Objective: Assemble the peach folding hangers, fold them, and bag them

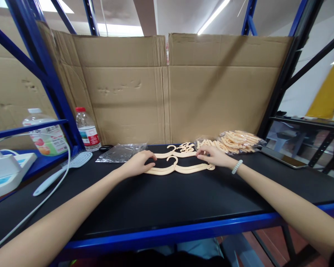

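One half-curled left hand of yours is at the left ends of two hangers, lying near the tabletop's back edge. You seem to be arranging them; the next move calls for light fingers. Your one right hand is near their right ends. Whether either hand grips, I cannot tell.

The hangers before me look like smooth, satiny plastic. From them, matt, creased cardboard stands at twelve o'clock, a glossy, crinkled plastic bag lies at ten, and a shiny painted metal rail runs at six.
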Demonstrator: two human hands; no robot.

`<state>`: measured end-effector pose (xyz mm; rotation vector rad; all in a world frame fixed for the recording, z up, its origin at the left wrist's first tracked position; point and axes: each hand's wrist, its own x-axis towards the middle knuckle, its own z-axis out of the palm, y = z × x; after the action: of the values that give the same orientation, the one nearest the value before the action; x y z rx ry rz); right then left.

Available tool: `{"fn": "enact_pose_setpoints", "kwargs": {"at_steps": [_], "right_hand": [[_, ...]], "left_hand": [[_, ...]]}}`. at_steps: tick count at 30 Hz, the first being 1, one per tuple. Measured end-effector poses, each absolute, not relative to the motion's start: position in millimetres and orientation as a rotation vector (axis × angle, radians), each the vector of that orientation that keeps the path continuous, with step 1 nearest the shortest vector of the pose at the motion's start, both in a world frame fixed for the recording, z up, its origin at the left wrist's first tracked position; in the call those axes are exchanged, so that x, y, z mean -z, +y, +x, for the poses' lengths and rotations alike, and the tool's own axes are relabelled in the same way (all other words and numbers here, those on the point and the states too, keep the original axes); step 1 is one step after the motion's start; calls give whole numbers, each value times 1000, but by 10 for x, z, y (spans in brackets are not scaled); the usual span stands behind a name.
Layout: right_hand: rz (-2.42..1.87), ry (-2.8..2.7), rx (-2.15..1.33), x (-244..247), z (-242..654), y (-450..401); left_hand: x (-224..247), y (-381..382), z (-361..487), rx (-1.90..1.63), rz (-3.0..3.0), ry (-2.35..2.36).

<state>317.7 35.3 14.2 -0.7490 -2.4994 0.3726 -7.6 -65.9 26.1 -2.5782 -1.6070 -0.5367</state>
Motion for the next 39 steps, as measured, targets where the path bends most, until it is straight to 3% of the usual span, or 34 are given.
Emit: {"fn": "enact_pose_setpoints", "kwargs": {"at_steps": [7,20,29,39], "right_hand": [[-914,-2370,-101,-125,3111,671],[-843,-2674,173,-205,2785,1126],[-806,-2825,412,-147,2644,1108],[-787,-2624,564,-171,2645,1124]], "left_hand": [[-139,-429,-176,521,-2447,-1691],[-135,-344,-177,431,-2467,-1601],[-148,-334,-138,389,-2446,-1608],[-75,-276,-159,460,-2423,-1618]]}}
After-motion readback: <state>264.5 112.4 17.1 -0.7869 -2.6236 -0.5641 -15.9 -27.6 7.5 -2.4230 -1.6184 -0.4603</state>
